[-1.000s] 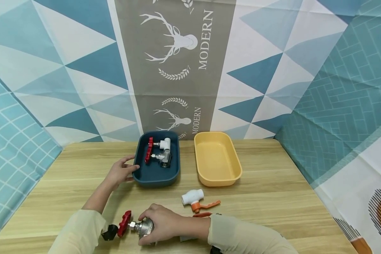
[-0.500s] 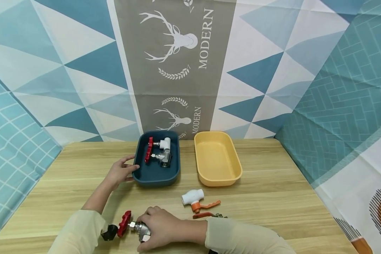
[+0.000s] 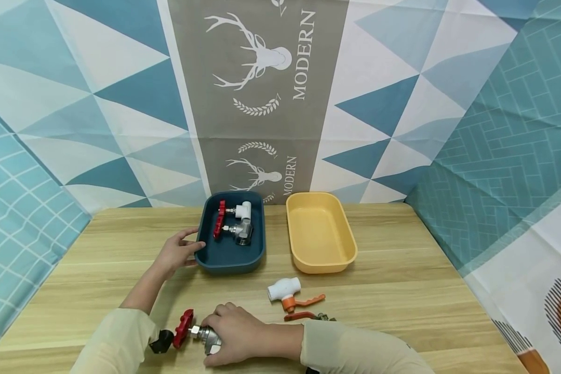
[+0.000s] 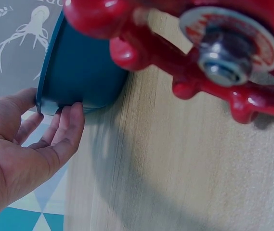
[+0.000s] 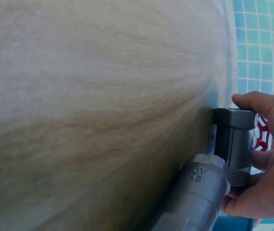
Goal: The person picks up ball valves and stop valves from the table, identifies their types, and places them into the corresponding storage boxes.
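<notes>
The work surface is a light wood-grain table [image 3: 402, 291], enclosed on three sides by hung fabric backdrops: blue and white triangles with a grey deer-print panel behind, teal tile patterns to left and right.

On the table, at the far centre, stand two shallow rounded-rectangle plastic trays side by side, just apart. The dark blue tray [image 3: 231, 262] holds two valves with red handwheels, one with a white plastic body and one with a metal body, lying together at its far end. The yellow tray [image 3: 324, 265] beside it shows nothing inside.

Nearer the person, a white plastic ball valve with an orange lever [image 3: 287, 292] lies on the table. A second orange lever shows just behind the right sleeve; its body is hidden.

The left hand [image 3: 175, 254] rests at the near left corner of the dark blue tray, fingers relaxed and nearly straight, fingertips [image 4: 71, 118] touching the tray wall.

The right hand [image 3: 236, 335] has its fingers curled round the metal gate valve with a red handwheel [image 3: 201, 332], which lies on its side on the table at the near edge, handwheel pointing left.

Judged step: grasp is made, lift is not. The next move calls for a clean lift and carry to a tray, probably the blue one with the other handwheel valves, while the left hand steadies it.
</notes>
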The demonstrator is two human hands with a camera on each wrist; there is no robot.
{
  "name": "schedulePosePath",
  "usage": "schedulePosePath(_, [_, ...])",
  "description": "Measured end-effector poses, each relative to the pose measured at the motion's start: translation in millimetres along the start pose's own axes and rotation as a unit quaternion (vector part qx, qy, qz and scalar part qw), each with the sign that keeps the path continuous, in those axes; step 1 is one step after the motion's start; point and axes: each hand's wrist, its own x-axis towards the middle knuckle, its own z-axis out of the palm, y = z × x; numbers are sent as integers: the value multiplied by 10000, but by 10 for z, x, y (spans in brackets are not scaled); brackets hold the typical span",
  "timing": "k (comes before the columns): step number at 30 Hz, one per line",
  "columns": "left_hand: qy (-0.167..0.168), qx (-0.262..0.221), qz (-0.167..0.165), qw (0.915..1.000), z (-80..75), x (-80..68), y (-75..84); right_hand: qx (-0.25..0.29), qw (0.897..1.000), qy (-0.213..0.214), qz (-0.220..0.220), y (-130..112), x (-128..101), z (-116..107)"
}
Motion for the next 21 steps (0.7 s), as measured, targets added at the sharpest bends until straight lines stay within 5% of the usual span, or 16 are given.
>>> schedulePosePath(21, [31,-17,16,10000,6,-5,6,519,9986,-10,-15,31,11,0])
